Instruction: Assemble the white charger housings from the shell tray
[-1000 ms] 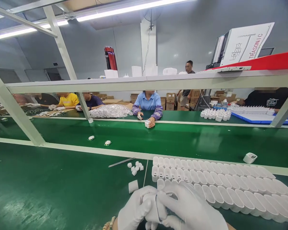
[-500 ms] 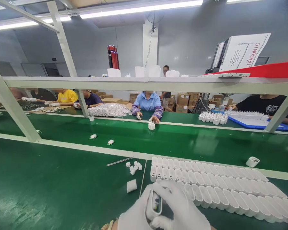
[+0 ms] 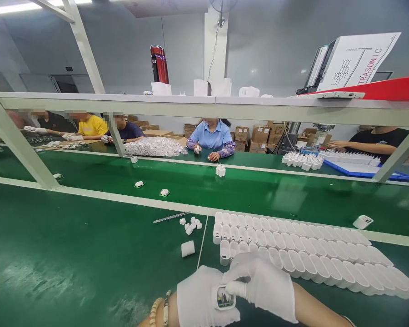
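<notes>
My left hand (image 3: 199, 297), in a white glove with beaded bracelets at the wrist, is wrapped round a small white charger housing (image 3: 219, 304). The housing's open end faces me and shows a circuit board (image 3: 225, 296) inside. My right hand (image 3: 267, 284), also gloved, has its thumb and fingers closed at the housing's upper rim; whether a small part sits between them is hidden. Just beyond my hands stand rows of empty white housings (image 3: 303, 261). To the left lie a white foam-like block (image 3: 187, 249), several small white pieces (image 3: 192, 224) and tweezers (image 3: 170, 217).
A green conveyor belt (image 3: 252, 188) runs across, carrying circuit boards (image 3: 164, 192), white plug parts (image 3: 220, 170) and a filled housing (image 3: 363, 221). Above it spans a shelf (image 3: 177, 100) on slanted posts. Co-workers sit opposite, one in a blue shirt (image 3: 209, 136).
My view has tipped downward. My hands have turned the housing's open end toward me. Across the belt, the co-worker's hand has left the plug parts. Items on the belt have shifted slightly right.
</notes>
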`<state>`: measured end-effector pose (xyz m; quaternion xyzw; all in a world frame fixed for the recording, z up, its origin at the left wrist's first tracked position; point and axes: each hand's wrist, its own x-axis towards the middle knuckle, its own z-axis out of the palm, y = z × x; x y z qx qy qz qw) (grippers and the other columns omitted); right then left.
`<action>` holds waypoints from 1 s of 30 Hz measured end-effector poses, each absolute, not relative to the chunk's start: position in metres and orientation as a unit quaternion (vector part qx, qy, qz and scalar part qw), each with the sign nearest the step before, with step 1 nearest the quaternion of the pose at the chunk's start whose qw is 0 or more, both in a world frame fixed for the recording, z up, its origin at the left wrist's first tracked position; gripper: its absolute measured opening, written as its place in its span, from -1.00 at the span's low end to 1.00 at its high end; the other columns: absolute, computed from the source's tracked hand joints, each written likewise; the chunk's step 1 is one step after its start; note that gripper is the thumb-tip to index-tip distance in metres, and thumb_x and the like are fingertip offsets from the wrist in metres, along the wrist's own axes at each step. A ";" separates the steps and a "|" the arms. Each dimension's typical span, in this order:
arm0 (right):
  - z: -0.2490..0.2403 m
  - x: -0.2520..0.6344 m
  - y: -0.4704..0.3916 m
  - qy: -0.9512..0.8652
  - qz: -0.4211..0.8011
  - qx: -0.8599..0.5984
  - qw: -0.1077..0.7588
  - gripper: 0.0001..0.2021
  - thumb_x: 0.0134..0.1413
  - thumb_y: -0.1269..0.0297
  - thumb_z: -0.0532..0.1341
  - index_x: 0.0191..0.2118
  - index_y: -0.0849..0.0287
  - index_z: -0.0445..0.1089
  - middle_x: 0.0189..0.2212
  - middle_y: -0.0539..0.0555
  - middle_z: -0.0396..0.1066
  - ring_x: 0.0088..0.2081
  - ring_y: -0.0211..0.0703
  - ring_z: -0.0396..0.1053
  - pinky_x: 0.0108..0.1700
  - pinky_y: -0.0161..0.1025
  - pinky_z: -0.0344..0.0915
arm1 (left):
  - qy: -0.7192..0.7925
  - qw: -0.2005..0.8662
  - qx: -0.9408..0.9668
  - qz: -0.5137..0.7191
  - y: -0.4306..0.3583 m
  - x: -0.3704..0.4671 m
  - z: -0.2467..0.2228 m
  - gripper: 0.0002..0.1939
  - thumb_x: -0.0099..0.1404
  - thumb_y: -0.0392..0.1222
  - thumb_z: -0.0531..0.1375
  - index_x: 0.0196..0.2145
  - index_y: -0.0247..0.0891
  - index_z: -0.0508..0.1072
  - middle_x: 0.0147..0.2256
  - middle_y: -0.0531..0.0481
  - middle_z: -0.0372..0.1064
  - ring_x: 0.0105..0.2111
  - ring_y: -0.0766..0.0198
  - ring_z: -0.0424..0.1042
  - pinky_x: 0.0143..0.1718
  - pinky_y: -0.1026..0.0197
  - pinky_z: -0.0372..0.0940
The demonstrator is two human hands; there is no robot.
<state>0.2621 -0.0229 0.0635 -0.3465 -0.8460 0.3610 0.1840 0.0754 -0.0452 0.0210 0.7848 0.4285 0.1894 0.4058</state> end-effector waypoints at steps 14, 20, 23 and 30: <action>0.048 0.239 -0.037 -0.893 0.117 -0.436 -0.004 -0.85 0.02 0.38 0.20 -0.46 0.17 0.53 -0.40 0.07 0.52 -0.38 -0.12 0.41 -0.37 -0.27 0.19 | 0.402 0.441 0.769 0.229 -0.049 0.078 0.007 -0.68 0.09 -0.10 0.30 -0.64 -0.23 0.26 -0.62 0.19 0.15 -0.59 0.41 0.12 -0.53 0.34 0.06; 0.055 0.251 -0.025 -0.893 0.244 -0.360 0.113 -0.78 0.23 0.43 0.16 -0.30 0.07 0.55 -0.32 -0.04 0.47 -0.28 -0.26 0.41 -0.24 -0.37 0.27 | 0.417 0.444 0.736 0.297 -0.041 0.080 -0.002 -0.83 0.02 -0.16 0.36 -0.52 -0.25 0.44 -0.56 0.14 0.30 -0.55 0.37 0.26 -0.51 0.38 0.16; 0.061 0.251 -0.025 -0.883 0.233 -0.391 0.117 -0.77 0.20 0.47 0.14 -0.34 0.10 0.54 -0.33 -0.01 0.46 -0.27 -0.21 0.40 -0.23 -0.31 0.29 | 0.408 0.442 0.723 0.341 -0.037 0.084 -0.001 -0.83 0.02 -0.16 0.37 -0.49 -0.25 0.47 -0.50 0.08 0.39 -0.49 0.30 0.32 -0.44 0.32 0.26; 0.055 0.241 -0.033 -0.851 0.322 -0.351 0.223 -0.68 0.11 0.38 0.27 0.01 0.05 0.42 0.02 0.09 0.40 0.02 -0.08 0.36 0.08 -0.14 0.32 | 0.376 0.418 0.711 0.423 -0.020 0.084 0.008 -0.80 0.35 -0.19 0.14 -0.12 -0.22 0.50 -0.22 -0.09 0.43 -0.15 0.11 0.38 0.03 0.02 0.29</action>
